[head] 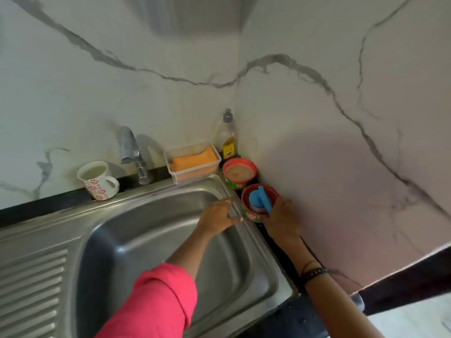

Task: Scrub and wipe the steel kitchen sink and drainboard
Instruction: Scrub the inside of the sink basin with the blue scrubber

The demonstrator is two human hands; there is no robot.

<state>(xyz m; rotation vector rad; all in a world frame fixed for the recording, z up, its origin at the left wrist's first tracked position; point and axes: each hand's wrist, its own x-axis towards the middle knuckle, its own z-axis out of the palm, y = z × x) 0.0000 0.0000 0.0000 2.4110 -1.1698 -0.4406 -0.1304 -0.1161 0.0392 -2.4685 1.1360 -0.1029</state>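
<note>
Two hands are reaching toward the sink's (151,240) far right corner. Left hand (218,217) is resting with fingers spread on the steel rim, while right hand (281,217) is gripping a blue scrubber (260,198) sitting in a red tub (251,215). Drainboard (31,284) is lying at left.

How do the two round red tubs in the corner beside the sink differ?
The farther round red tub shows only brownish paste; the nearer round red tub holds a blue plastic scrubber. Only the nearer is touched, by the right hand. Both have green labelled sides.
</note>
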